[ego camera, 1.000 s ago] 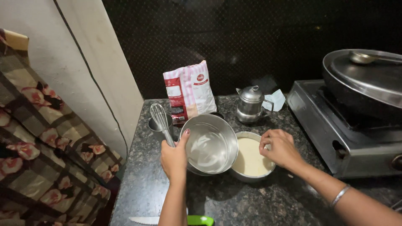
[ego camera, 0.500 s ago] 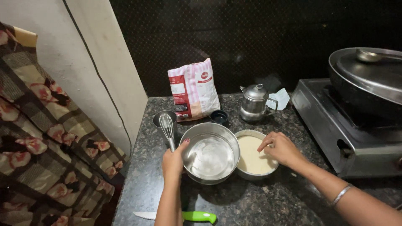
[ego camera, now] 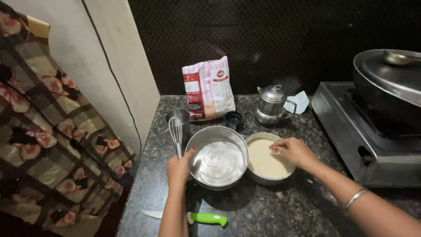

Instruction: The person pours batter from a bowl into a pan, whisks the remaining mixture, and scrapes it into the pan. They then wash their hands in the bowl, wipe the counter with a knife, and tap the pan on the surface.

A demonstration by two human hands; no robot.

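My left hand [ego camera: 178, 166] grips the handle of a wire whisk [ego camera: 176, 131] that points up, just left of a steel mixing bowl [ego camera: 218, 160] smeared with white inside; its thumb touches the bowl's rim. My right hand [ego camera: 293, 150] rests on the near rim of a smaller steel bowl [ego camera: 265, 161] filled with pale cream batter, to the right of the mixing bowl. Both bowls stand on a dark speckled granite counter [ego camera: 272, 210].
Behind the bowls are a steel cup [ego camera: 179, 118], a pink-and-white flour bag [ego camera: 209, 87], a small dark cup [ego camera: 233, 119] and a lidded steel pot [ego camera: 271, 104]. A gas stove [ego camera: 368, 136] with a covered pan [ego camera: 390, 79] stands right. A green-handled knife [ego camera: 197, 217] lies at the counter's front.
The view has shifted slightly. My left hand keeps the whisk beside the mixing bowl, and my right hand stays at the batter bowl's rim.
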